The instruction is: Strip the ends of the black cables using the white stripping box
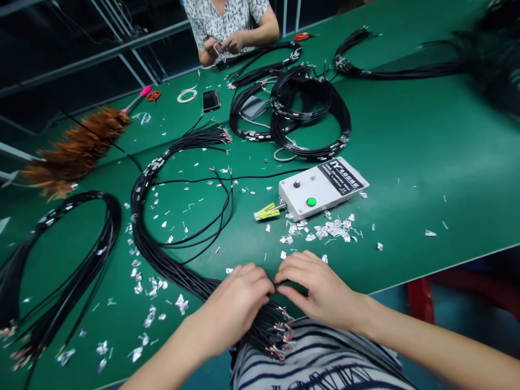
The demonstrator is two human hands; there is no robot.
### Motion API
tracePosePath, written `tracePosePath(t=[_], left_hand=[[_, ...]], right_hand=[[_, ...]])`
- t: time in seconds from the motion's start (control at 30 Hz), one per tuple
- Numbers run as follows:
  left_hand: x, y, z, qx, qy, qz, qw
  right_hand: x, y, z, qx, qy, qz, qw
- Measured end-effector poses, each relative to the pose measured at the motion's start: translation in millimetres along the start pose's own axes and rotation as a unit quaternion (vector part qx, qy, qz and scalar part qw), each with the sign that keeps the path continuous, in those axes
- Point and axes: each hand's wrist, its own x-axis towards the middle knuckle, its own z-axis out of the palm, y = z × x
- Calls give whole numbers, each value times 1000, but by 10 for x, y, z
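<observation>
The pale grey rectangular metal box (320, 187) with its round green button is taken as the landmark on the green table (406, 162). Well in front of the box, at the table's near edge, the bundle of thin black cables (182, 273) is brought across the edge, its bared, coloured wire ends fanned out over the person's striped lap. The left hand (239, 300) is curled down over the bundle in front of and to the left of the box. The right hand (320, 290) lies straight in front of the box, its fingertips drawn together against those of the left hand; what is pinched between them is hidden. The work appears to be best done one cable at a time: the rest of the bundle should be pinned flat under the left palm so that a single end can be teased free without the fine strands being bent or snagged on their neighbours. The scraps of silver foil (333, 228) strewn just in front of the box are best kept out of the bared ends. The yellow-green plastic clip (266, 211) juts from the box's left front corner, well apart from both hands.
</observation>
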Motion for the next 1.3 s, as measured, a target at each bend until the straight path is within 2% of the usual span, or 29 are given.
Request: tracePosePath(t=[0.07,0.13,0.2,0.3,0.4,0.43,0.5,0.6,0.67,0.77,0.9,1.1,1.3], left_hand=[[-63,50,94,74,-35,-6,997],[-80,22,101,85,-14,-3,996],[-75,-20,51,35,45,6,998],[-42,-32,-27,-44,158,-15,986],[27,6,-26,-88,211,-42,973],[55,18,-11,-104,217,-47,970],[105,33,20,-141,225,-63,962],[146,39,49,-210,235,-111,943],[154,39,57,-251,246,-139,926],[158,35,74,-281,256,-155,912],[162,18,109,-288,250,-160,911],[180,18,106,-292,250,-168,908],[194,12,107,-325,252,-165,897]], right_hand=[[8,12,-40,21,6,2,1000],[-2,7,-64,45,14,0,999],[-31,-20,-60,59,3,-12,998],[-87,-90,-13,79,-56,-53,994],[-86,-134,12,120,-96,-70,986],[-64,-133,5,135,-79,-53,986],[10,-107,-32,172,-9,23,985],[149,-46,-108,251,80,140,954],[230,-15,-139,303,99,172,932],[313,10,-140,342,117,181,915],[374,27,-112,374,124,181,901],[417,30,-99,335,153,160,916],[429,58,-54,369,119,170,906]])
